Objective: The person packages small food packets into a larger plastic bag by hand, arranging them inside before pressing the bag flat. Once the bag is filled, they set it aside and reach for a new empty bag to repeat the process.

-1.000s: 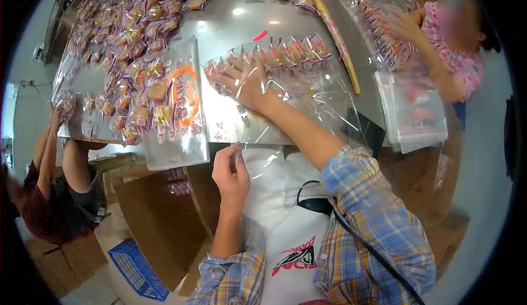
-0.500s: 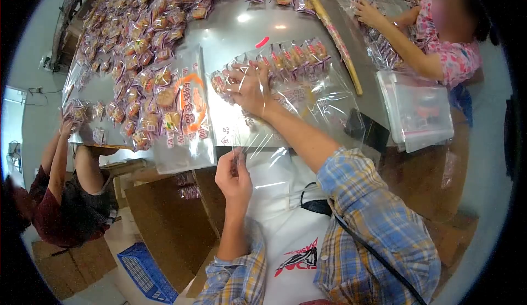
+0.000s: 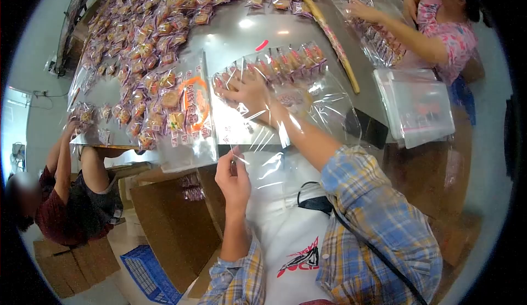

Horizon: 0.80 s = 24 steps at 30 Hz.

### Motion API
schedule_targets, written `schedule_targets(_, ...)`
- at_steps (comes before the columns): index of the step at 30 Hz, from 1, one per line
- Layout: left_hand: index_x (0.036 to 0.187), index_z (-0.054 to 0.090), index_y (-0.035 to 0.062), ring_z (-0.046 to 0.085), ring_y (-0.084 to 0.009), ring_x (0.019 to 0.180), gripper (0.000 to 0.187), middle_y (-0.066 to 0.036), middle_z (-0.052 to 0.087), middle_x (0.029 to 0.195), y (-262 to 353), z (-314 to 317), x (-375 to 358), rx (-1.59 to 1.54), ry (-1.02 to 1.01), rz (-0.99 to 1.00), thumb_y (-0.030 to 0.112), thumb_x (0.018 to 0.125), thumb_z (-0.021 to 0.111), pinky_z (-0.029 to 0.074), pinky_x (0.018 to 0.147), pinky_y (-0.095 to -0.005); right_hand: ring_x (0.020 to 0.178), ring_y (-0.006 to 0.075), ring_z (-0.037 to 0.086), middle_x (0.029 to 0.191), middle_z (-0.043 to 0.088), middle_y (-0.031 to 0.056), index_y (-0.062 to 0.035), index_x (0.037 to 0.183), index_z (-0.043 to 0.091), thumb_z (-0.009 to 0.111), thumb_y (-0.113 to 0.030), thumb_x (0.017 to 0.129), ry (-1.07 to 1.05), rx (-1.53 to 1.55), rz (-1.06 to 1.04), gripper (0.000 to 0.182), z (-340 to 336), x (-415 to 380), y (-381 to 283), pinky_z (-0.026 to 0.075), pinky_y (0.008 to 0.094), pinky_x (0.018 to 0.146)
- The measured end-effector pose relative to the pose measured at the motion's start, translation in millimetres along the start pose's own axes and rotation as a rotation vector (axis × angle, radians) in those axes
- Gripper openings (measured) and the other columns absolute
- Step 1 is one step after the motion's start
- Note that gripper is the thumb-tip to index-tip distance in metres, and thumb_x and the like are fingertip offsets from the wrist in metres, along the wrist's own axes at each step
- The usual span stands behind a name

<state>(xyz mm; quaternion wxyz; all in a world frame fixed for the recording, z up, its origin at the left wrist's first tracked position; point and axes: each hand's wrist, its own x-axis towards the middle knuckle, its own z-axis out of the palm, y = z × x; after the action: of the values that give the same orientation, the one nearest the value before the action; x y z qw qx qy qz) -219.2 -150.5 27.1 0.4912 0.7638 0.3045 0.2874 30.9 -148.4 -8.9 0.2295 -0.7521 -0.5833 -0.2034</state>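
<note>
A large clear plastic bag (image 3: 329,104) lies on the metal table in front of me, with a row of individually wrapped pastries (image 3: 293,60) along its far end. My right hand (image 3: 250,93) reaches inside the bag, fingers spread over the left end of that row. Some of its fingertips rest among the wrappers. Close to the table's near edge, my left hand (image 3: 233,176) is closed on the rim of the bag, pulling the film taut. What lies deeper in that fist is hidden.
Many loose wrapped pastries (image 3: 159,30) cover the table's left side, beside flat printed bags (image 3: 189,151). A wooden stick (image 3: 329,30) divides the table. More clear bags (image 3: 414,107) lie at right, near a co-worker (image 3: 444,47). Another person (image 3: 71,195) works at left. A cardboard box (image 3: 173,225) stands below.
My right hand's fingers have flattened and spread lower over the left end of the row. My left hand stays on the bag. The co-worker at right has leaned and shifted an arm.
</note>
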Motion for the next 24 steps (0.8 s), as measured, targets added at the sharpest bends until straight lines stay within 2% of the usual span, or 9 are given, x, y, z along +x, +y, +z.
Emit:
schedule_targets(3,0.126,0.068,-0.004,0.064,-0.0079,0.081,0.028,-0.011,0.074,0.113,-4.3,0.5,-0.9,0.017,0.015,-0.064,0.012,0.104,0.067,0.051,0.064,-0.022,0.148,0.034,0.043,0.16,0.047,0.0083,-0.0295,0.148,0.057,0.073,-0.034,0.086,-0.063,-0.124,-0.008,0.064,5.5,-1.0,-2.8,0.026,0.0692,0.12)
schedule_targets(7,0.126,0.071,-0.0017,0.057,-0.0057,0.066,0.027,-0.004,0.071,0.088,-22.5,-8.8,5.4,0.186,0.069,0.134,0.01,0.102,0.068,0.043,0.055,-0.0215,0.15,0.0367,0.041,0.164,0.043,0.0088,-0.0266,0.16,0.041,0.068,-0.026,0.09,-0.084,-0.179,-0.041,0.075,2.5,6.0,3.2,0.024,0.0723,0.121)
schedule_targets(8,0.127,0.071,-0.0014,0.052,-0.0049,0.061,0.028,-0.002,0.067,0.08,-23.8,-7.7,6.2,0.133,0.106,0.073,0.008,0.1,0.069,0.04,0.054,-0.0221,0.148,0.0362,0.044,0.16,0.048,0.0108,-0.0218,0.16,0.038,0.063,-0.02,0.094,-0.021,-0.101,-0.108,0.071,7.3,3.3,11.5,0.025,0.0694,0.121)
schedule_targets(11,0.128,0.071,-0.0016,0.052,-0.004,0.067,0.029,-0.003,0.07,0.084,-3.9,-14.3,2.4,0.192,0.143,0.091,0.01,0.101,0.068,0.041,0.058,-0.0234,0.146,0.0345,0.046,0.157,0.05,0.0136,-0.0165,0.156,0.043,0.058,-0.017,0.096,-0.169,-0.095,0.045,0.062,-15.2,-3.2,12.2,0.027,0.0631,0.123)
schedule_targets(12,0.123,0.073,-0.0018,0.055,-0.008,0.068,0.026,-0.008,0.073,0.09,0.8,-15.0,0.9,0.191,0.148,0.05,0.011,0.101,0.068,0.043,0.06,-0.0257,0.133,0.0375,0.055,0.133,0.065,0.0164,-0.0108,0.137,0.06,0.073,-0.025,0.083,-0.032,-0.194,-0.045,0.057,-27.6,-10.1,14.3,0.037,0.0571,0.118)
schedule_targets(15,0.119,0.074,-0.0022,0.059,-0.0121,0.071,0.023,-0.012,0.076,0.097,2.5,-20.1,-2.1,0.184,0.171,0.032,0.009,0.1,0.067,0.046,0.063,-0.0278,0.141,0.0341,0.05,0.153,0.053,0.0186,-0.0092,0.145,0.056,0.059,-0.018,0.095,-0.306,-0.136,0.197,0.052,-61.7,-22.6,15.9,0.036,0.0514,0.121)
schedule_targets(16,0.119,0.074,-0.002,0.059,-0.012,0.072,0.023,-0.011,0.076,0.098,1.1,-19.9,-3.3,0.146,0.187,0.059,0.008,0.1,0.067,0.046,0.063,-0.0274,0.139,0.0337,0.052,0.147,0.059,0.016,-0.0092,0.14,0.061,0.061,-0.017,0.094,-0.078,0.075,0.219,0.047,-62.9,-31.2,23.8,0.037,0.0494,0.12)
schedule_targets(19,0.118,0.074,-0.0017,0.06,-0.0117,0.073,0.022,-0.011,0.077,0.1,1.3,-15.3,-17.0,0.14,0.205,0.088,0.007,0.099,0.067,0.045,0.062,-0.0268,0.139,0.0345,0.051,0.15,0.057,0.0136,-0.0082,0.137,0.063,0.066,-0.02,0.092,-0.108,-0.107,0.06,0.047,-71.4,-49.9,34.8,0.037,0.0484,0.12)
schedule_targets(24,0.117,0.074,-0.002,0.062,-0.0122,0.076,0.021,-0.011,0.077,0.102,0.0,-12.2,-35.5,0.166,0.221,0.025,0.008,0.1,0.067,0.047,0.066,-0.0277,0.142,0.04,0.048,0.153,0.054,0.0113,-0.013,0.139,0.061,0.064,-0.021,0.093,-0.14,-0.366,0.269,0.047,-62.5,-53.8,41.0,0.033,0.0668,0.116)
